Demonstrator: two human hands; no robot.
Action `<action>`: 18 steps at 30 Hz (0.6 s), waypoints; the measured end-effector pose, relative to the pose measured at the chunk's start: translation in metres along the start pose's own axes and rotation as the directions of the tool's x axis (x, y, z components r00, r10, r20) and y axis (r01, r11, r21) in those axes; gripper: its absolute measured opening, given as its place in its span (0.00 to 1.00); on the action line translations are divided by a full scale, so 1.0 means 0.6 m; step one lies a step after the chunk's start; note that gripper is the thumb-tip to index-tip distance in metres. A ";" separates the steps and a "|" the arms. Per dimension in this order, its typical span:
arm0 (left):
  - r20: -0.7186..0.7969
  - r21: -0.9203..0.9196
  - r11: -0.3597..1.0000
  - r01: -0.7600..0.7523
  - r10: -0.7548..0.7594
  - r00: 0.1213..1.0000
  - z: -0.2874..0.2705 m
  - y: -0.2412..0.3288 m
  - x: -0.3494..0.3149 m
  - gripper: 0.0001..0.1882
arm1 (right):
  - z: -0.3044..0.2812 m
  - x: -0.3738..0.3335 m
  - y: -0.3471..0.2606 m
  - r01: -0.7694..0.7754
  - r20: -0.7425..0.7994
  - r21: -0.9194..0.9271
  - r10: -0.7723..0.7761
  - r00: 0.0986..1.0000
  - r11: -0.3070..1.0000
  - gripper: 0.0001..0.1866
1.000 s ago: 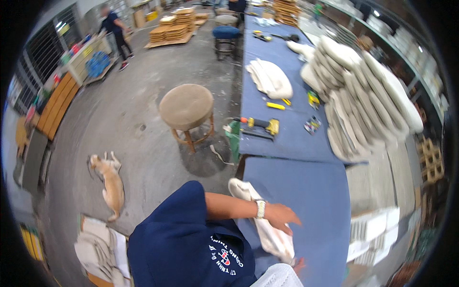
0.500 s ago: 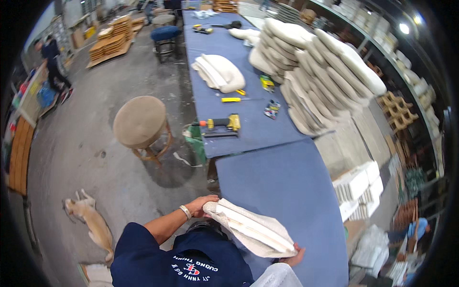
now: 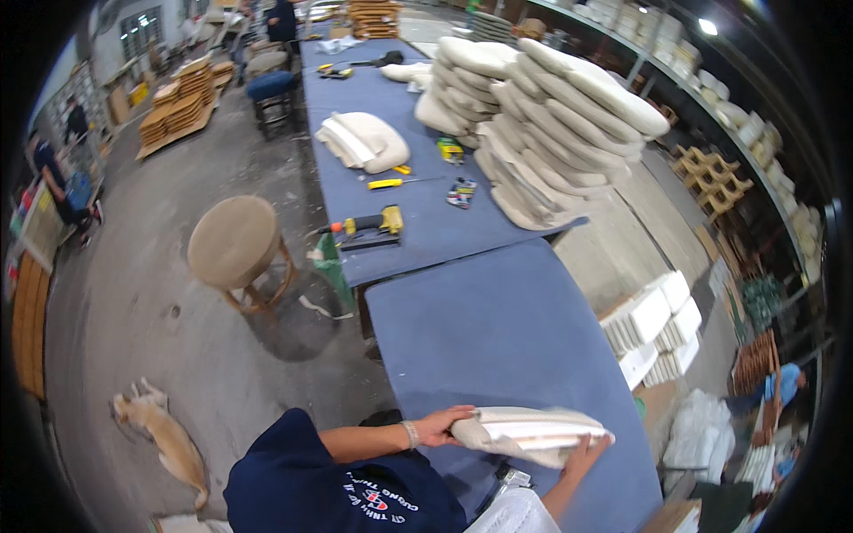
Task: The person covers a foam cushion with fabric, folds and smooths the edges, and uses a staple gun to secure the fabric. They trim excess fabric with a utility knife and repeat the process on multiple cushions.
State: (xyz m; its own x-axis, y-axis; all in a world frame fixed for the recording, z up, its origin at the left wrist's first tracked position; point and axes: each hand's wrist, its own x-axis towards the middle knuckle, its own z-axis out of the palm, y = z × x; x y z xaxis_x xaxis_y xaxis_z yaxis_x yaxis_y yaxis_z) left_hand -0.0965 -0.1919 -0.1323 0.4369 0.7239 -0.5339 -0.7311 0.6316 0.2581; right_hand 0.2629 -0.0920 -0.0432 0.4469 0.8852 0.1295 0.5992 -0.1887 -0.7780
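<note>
**Cushion held over the blue table**

Long blue table (image 3: 498, 329) down the middle, split in two parts, near part bare. Grey floor (image 3: 133, 302) to the left. Big leaning stack of pale cushions (image 3: 542, 115) on the far part, at the right edge. Smaller pile of cushions (image 3: 362, 140) further back on the left side of the table. Round tan stool (image 3: 235, 242) on the floor, just beside the table. Tan dog (image 3: 164, 433) lying flat on the floor, well apart from the stool. White blocks (image 3: 653, 324) stacked to the right of the table.

Pale flat cushion (image 3: 531, 435) at the near end of the blue table, lying sideways, held up between two hands, white edge facing the camera. Left hand (image 3: 440, 426) curled round the left end, thumb on top, fingers under. Right hand (image 3: 586, 457) under the right end, fingers spread flat against it.

Yellow and black power tool (image 3: 373, 226) near the front edge of the far part. Yellow-handled tool (image 3: 388, 183) behind it. Small colourful box (image 3: 460, 193) close to the big stack.
</note>
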 end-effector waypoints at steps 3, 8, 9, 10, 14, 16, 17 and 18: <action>-0.190 0.095 0.992 -0.084 0.101 0.977 0.003 -0.045 0.041 0.25 | -0.010 -0.041 0.022 -0.020 0.050 0.056 0.017 0.999 0.998 0.34; -0.263 0.040 0.997 -0.071 0.079 0.962 0.031 -0.048 0.030 0.24 | 0.008 -0.030 -0.016 0.164 0.080 -0.126 -0.154 0.985 0.978 0.36; -0.236 0.212 0.969 -0.129 0.179 0.955 0.034 -0.037 0.027 0.25 | 0.016 -0.018 -0.054 0.160 0.091 -0.124 -0.150 0.985 0.979 0.36; -0.185 0.372 0.911 -0.179 0.261 0.947 0.047 -0.024 0.020 0.26 | 0.014 -0.008 -0.074 0.156 0.096 -0.133 -0.144 0.985 0.979 0.36; 0.045 0.773 0.485 -0.410 0.602 0.797 0.062 -0.036 -0.042 0.32 | 0.037 0.004 -0.065 0.193 0.097 -0.182 -0.177 0.979 0.964 0.38; 0.209 0.898 0.144 -0.415 0.690 0.693 0.080 -0.033 -0.076 0.32 | 0.044 0.016 -0.083 0.269 0.138 -0.183 -0.246 0.959 0.946 0.37; 0.287 0.917 0.009 -0.400 0.681 0.674 0.094 -0.020 -0.090 0.33 | 0.047 0.027 -0.085 0.305 0.149 -0.180 -0.281 0.948 0.935 0.36; 0.364 0.916 -0.129 -0.379 0.661 0.656 0.102 -0.010 -0.100 0.33 | 0.047 0.042 -0.070 0.351 0.134 -0.191 -0.330 0.934 0.917 0.37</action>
State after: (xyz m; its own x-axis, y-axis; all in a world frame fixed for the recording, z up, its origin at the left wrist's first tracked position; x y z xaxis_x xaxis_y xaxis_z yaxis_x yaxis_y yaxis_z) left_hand -0.0861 -0.2224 -0.0525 -0.0053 0.9935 0.1136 0.4087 -0.1015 0.9070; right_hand 0.2304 -0.0499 -0.0246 0.1305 0.9464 0.2953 0.8332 0.0567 -0.5500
